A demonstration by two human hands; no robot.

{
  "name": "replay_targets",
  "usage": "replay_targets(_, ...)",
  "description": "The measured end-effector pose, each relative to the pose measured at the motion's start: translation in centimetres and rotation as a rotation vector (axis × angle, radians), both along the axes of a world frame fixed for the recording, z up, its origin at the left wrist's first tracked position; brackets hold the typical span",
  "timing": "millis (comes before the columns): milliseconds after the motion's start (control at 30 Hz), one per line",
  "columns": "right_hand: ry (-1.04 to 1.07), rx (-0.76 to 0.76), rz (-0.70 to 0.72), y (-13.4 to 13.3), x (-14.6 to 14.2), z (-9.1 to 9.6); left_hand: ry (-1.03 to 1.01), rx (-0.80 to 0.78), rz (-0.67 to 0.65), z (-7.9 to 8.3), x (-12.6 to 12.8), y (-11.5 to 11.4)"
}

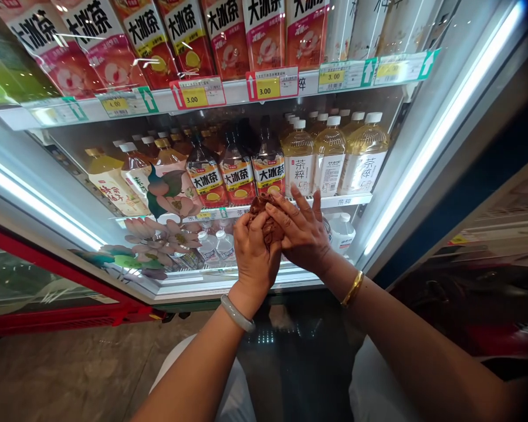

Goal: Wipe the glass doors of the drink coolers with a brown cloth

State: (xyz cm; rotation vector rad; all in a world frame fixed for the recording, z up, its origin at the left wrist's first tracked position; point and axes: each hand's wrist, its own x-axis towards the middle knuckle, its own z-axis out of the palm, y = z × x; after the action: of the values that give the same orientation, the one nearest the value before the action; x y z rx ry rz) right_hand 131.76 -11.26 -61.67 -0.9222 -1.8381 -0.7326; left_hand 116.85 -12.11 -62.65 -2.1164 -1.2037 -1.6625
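Observation:
A crumpled brown cloth (266, 220) is bunched up in front of the lit drinks fridge, near its glass door. My left hand (257, 252) has its fingers wrapped round the cloth from the left and below. Against the cloth's right side rests my right hand (305, 234), its fingers stretched out and spread, some of them touching the cloth. A grey bangle (237, 313) circles my left wrist, and a gold bracelet (353, 289) my right. Whether the cloth presses on the glass cannot be made out.
Behind the glass stand dark tea bottles (235, 170), clear tea bottles (330, 155) and, on the upper shelf, tall red cartons (264, 38). A flower decal (162, 240) shows at the left. Bright light strips (444, 123) run along the fridge sides. A red-edged cabinet (70, 313) stands left.

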Motion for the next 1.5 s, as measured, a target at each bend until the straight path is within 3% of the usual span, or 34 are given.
replay_targets(200,-0.045,-0.331,0.169,-2.6,-0.1,0.5,-0.276,-0.174,-0.195,0.7,0.8,-1.7)
replay_targets(333,-0.02,-0.413,0.288,-3.3,-0.1,1.0,-0.388,-0.262,-0.352,1.0,1.2,-2.6)
replay_targets(433,0.027,-0.338,0.261,-3.2,-0.2,0.5,-0.374,-0.282,-0.378,1.4,1.7,-2.7)
replay_targets(567,0.123,-0.137,0.118,-2.3,0.4,-0.5,-0.333,-0.353,-0.379,1.7,2.5,-3.0)
replay_targets(733,0.245,-0.046,0.055,-1.8,1.4,0.4,-0.19,-0.354,-0.416,1.8,3.5,-4.3)
replay_targets(833,0.264,-0.048,0.015,-2.1,0.6,0.7,-0.165,-0.321,-0.379,1.2,3.6,-4.3)
replay_targets(967,0.103,-0.08,-0.001,-2.3,-0.6,-0.1,-0.262,-0.26,-0.161,0.6,3.0,-2.6)
replay_targets(1067,0.002,-0.051,0.007,-2.2,0.2,0.0,-0.181,-0.193,-0.053,1.0,2.3,-1.5)
replay_targets(1133,0.042,-0.051,-0.004,-2.2,1.3,0.8,-0.096,-0.094,-0.014,1.4,2.0,-1.1)
replay_targets(1267,0.235,-0.017,-0.007,-2.0,2.2,2.0,0.039,0.056,-0.004,1.3,2.1,-0.8)
replay_targets(1500,0.188,-0.117,-0.005,-2.1,0.3,0.9,0.109,0.0,-0.08,-0.1,2.5,0.4)
